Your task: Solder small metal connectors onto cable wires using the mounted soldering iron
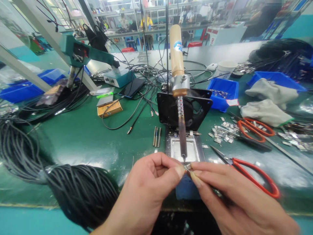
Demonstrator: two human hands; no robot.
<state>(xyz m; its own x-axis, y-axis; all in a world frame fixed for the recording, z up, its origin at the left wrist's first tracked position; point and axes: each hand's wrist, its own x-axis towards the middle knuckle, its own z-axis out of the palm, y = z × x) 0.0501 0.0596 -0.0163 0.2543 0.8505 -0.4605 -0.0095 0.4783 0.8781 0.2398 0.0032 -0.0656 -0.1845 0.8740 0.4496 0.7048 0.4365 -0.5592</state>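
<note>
Just below the tip of an upright soldering iron [182, 137], both hands meet fingertip to fingertip. My left hand [156, 182] is closed in a pinch of thumb and forefinger; what lies inside it is too small and hidden to name. My right hand [225, 189] pinches a small silvery metal connector [188, 166] between thumb and fingers, close against the left fingertips. The iron's wooden handle is clamped in a metal holder [180, 85], with the tip pointing down almost at the connector. Behind the fingers is a shallow metal tray [193, 148].
Red-handled scissors [254, 173] lie beside my right hand, with orange-handled scissors [256, 129] and loose metal pieces [223, 130] beyond. A black fan [188, 107] stands behind the iron. At left lies a thick bundle of grey cables [80, 186]. A blue bin [222, 94] holds metal parts.
</note>
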